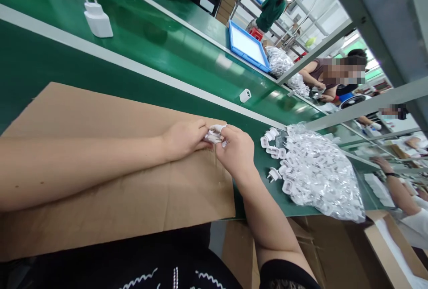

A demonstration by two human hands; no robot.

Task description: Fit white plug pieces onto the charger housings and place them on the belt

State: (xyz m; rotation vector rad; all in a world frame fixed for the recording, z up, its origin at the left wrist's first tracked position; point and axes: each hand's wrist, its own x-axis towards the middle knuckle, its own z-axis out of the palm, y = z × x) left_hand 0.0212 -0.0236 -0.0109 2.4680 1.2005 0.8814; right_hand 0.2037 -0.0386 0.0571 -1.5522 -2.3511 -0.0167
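Observation:
My left hand (pixel 185 139) and my right hand (pixel 237 150) meet above the right end of a flat cardboard sheet (pixel 117 115). Between their closed fingertips are small white plastic charger parts (pixel 214 134), largely covered by the fingers; I cannot tell how many pieces there are. To the right of my right hand, several loose white charger housings (pixel 273 151) lie on the green tabletop. They spill from a big clear plastic bag (pixel 323 168) packed with more of them.
Beyond a pale rail, a green belt carries a white plug adapter (pixel 98 20) and a small white charger (pixel 245 96). A blue-rimmed tray (pixel 249 46) stands farther back. Co-workers sit across the line and to the right. Metal uprights cross the upper right; cardboard boxes (pixel 394 249) stand lower right.

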